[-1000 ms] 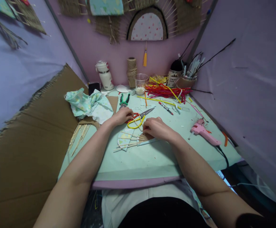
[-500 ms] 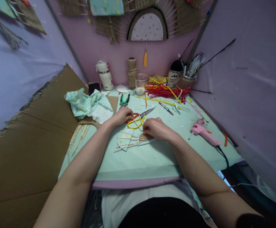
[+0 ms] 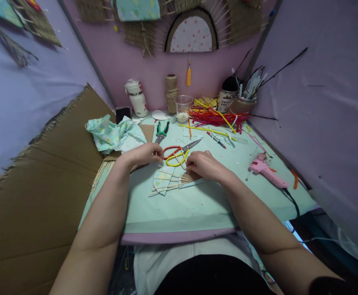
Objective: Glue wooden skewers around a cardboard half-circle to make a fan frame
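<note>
My right hand is closed in a pinch at the upper edge of a small brown cardboard piece. Its fingertips hold a thin wooden stick that slants up to the left across the scissor handles. More pale sticks fan out leftward from the cardboard, over a patterned piece of fabric. My left hand hovers left of the scissors, fingers curled together; what they hold, if anything, is hidden. The scissors have one red and one yellow handle and lie with blades apart.
Green-handled pliers and crumpled floral cloth lie behind my left hand. At right rests a pink glue gun with its cord. Red and yellow pipe cleaners, a plastic cup and a flask stand farther back. Large cardboard leans at left.
My left hand has moved left, away from the sticks and the scissor handles, uncovering the red handle and more of the pliers. My right hand stays in place on the stick.
</note>
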The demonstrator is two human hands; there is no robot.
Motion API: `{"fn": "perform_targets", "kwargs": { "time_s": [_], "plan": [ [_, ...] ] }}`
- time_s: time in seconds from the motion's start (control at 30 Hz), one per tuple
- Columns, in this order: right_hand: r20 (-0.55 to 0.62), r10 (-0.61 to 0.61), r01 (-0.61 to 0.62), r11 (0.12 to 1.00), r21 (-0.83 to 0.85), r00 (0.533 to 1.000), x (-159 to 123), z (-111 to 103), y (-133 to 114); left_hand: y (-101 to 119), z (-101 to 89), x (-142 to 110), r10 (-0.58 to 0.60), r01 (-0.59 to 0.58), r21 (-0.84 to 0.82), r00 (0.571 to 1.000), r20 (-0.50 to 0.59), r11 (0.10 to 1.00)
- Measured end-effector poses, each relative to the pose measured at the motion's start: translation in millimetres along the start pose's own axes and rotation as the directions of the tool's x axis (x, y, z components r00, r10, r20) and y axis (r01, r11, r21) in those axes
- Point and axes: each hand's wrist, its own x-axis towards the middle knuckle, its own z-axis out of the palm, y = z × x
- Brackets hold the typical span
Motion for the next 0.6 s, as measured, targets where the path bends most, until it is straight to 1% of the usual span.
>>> {"fn": "perform_targets", "kwargs": {
  "time_s": [0.03, 0.1, 0.2, 0.3, 0.43, 0.6],
  "plan": [
    [-0.002, 0.0, 0.0, 1.0, 0.001, 1.0, 0.1, -0.2, -0.6, 0.1, -2.1, -5.0, -0.018, 0.018, 0.006, 0.997, 0.07, 1.0],
    [-0.006, 0.005, -0.005, 1.0, 0.003, 1.0, 0.4, -0.7, -1.6, -0.5, -3.3, -10.5, -0.045, 0.043, 0.017, 0.985, 0.168, 0.999],
    [-0.009, 0.014, -0.014, 1.0, 0.006, 1.0, 0.7, -1.3, -2.1, -3.0, 0.7, -10.2, -0.07, 0.072, 0.001, 0.969, 0.238, 0.997],
    [-0.021, 0.013, -0.013, 1.0, 0.015, 1.0, 0.5, -1.3, -1.2, -5.2, 5.7, -7.0, -0.087, 0.093, -0.01, 0.96, 0.267, 0.996],
    [-0.033, 0.009, -0.008, 1.0, 0.021, 0.999, -0.4, -0.9, -0.2, -6.6, 7.9, -4.8, -0.11, 0.11, 0.016, 0.957, 0.27, 0.994],
    [-0.032, 0.012, -0.011, 1.0, 0.025, 0.999, -0.6, -2.0, -1.6, -8.3, 8.6, -3.8, -0.085, 0.087, 0.006, 0.967, 0.241, 0.996]
  ]
}}
